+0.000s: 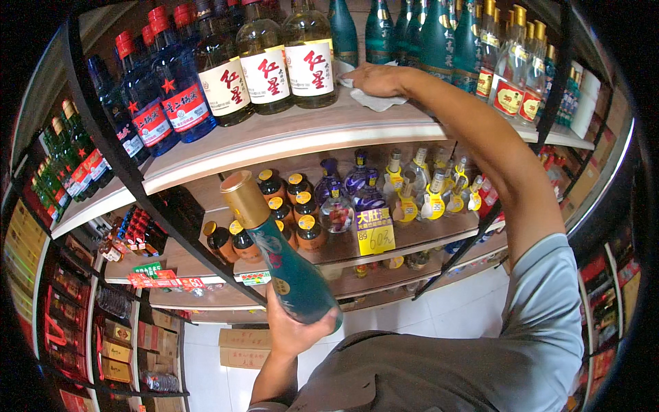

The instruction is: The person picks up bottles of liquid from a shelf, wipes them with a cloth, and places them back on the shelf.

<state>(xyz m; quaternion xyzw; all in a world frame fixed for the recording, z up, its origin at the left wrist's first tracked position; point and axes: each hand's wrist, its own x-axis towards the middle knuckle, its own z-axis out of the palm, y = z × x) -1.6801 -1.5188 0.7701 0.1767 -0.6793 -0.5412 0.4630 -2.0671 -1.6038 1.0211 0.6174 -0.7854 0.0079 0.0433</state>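
Note:
My left hand (301,327) grips a teal glass liquor bottle (296,273) around its lower end. The bottle is tilted, its gold cap (245,198) pointing up and to the left, away from my body. My right arm stretches over to the upper wooden shelf (309,121). There my right hand (378,80) presses on a white cloth (378,100), fingers bent and partly hidden behind the wrist. Clear bottles with white labels (311,67) stand just left of that hand. Behind it and to its right are more teal bottles (437,41).
Blue bottles with red caps (175,87) line the shelf's left end; clear gold-capped bottles (509,82) stand at the right. The shelf below holds small dark jars (309,232), yellow-tagged bottles (432,201) and a price card (375,232). Cardboard boxes (244,347) sit on the tiled floor.

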